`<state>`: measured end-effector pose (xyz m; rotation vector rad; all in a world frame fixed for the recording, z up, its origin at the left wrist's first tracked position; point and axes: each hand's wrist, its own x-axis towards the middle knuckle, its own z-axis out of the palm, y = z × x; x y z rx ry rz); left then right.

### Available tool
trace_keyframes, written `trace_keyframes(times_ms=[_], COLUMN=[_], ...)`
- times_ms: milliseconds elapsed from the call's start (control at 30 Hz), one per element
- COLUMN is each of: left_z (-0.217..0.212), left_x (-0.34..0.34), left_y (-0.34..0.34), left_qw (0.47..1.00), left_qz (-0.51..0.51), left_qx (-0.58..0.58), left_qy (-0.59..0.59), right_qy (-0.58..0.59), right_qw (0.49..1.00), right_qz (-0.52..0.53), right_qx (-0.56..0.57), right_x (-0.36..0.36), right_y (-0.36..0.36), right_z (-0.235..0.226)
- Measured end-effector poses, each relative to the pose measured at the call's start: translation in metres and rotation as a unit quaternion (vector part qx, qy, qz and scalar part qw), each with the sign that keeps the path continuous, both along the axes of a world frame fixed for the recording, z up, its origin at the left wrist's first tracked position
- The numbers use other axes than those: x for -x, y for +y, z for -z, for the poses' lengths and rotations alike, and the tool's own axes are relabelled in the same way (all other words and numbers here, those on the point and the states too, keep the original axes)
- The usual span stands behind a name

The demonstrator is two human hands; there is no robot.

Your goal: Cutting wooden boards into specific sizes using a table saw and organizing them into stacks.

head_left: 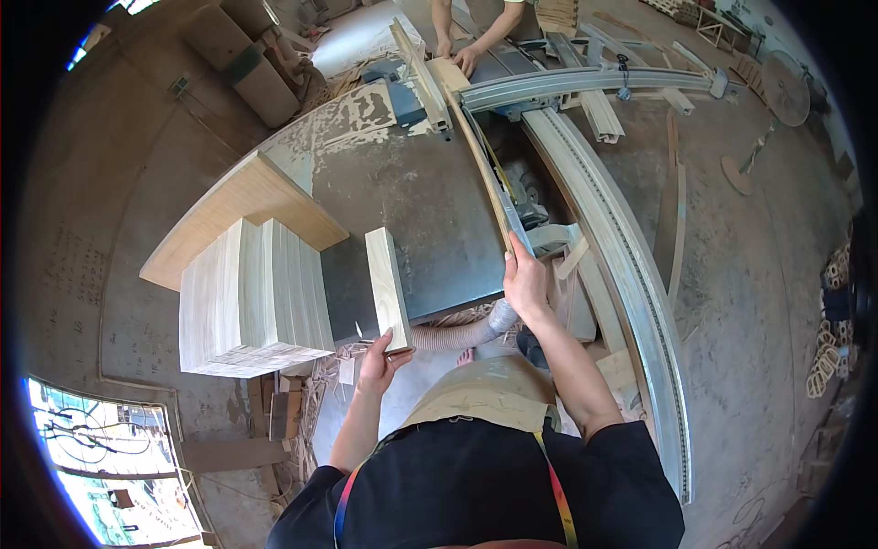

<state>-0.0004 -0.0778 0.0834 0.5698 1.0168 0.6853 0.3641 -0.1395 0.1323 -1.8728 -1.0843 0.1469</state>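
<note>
The left hand (pixel 380 352) grips the near end of a short pale board (pixel 388 285) standing on edge on the saw table (pixel 412 201), fingers closed around its bottom corner; the board runs away toward twelve o'clock. At nine o'clock from it, close by but apart, sits a stack (pixel 251 302) of similar boards packed on edge, resting against a wider plank (pixel 242 206) that overhangs the table. The right hand (pixel 524 279) is closed on the near end of a long thin strip (pixel 480 156), at three o'clock from the board, which runs along the fence toward twelve o'clock, where another person's hands (pixel 462 57) rest on its far end. A curved metal rail (pixel 622 274) sweeps past at three o'clock, and a dust hose (pixel 466 331) hangs under the table edge. The board looks stiff, dry and fairly light, easy to lift one-handed by the end, though its sawn faces seem smooth enough to slip, so a grip across the thickness near a corner suits it. The strip looks whippy and likely to sag or snap if held at one end only.
</note>
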Motion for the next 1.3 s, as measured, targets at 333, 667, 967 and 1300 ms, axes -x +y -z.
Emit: trace_keyframes(times_ms=[333, 667, 967, 1300], left_z=[0.005, -0.001, 0.018, 0.006], left_x=[-0.002, -0.026, -0.063, -0.012], left_y=[-0.002, 0.005, 0.005, 0.016], left_qw=[1.0, 0.998, 0.994, 0.996], left_qz=[-0.004, 0.0, 0.007, 0.03], left_qx=[0.017, 0.052, 0.108, 0.084], left_qy=[0.005, 0.034, -0.02, 0.0], right_qy=[0.027, 0.07, 0.081, 0.072], right_qw=[0.999, 0.997, 0.99, 0.992], right_qz=[0.004, 0.03, 0.023, 0.033], right_qx=[-0.017, -0.026, -0.116, -0.097], right_x=[-0.024, -0.075, -0.118, -0.085], right_y=[0.036, 0.059, 0.053, 0.061], right_z=[-0.018, -0.012, -0.002, -0.02])
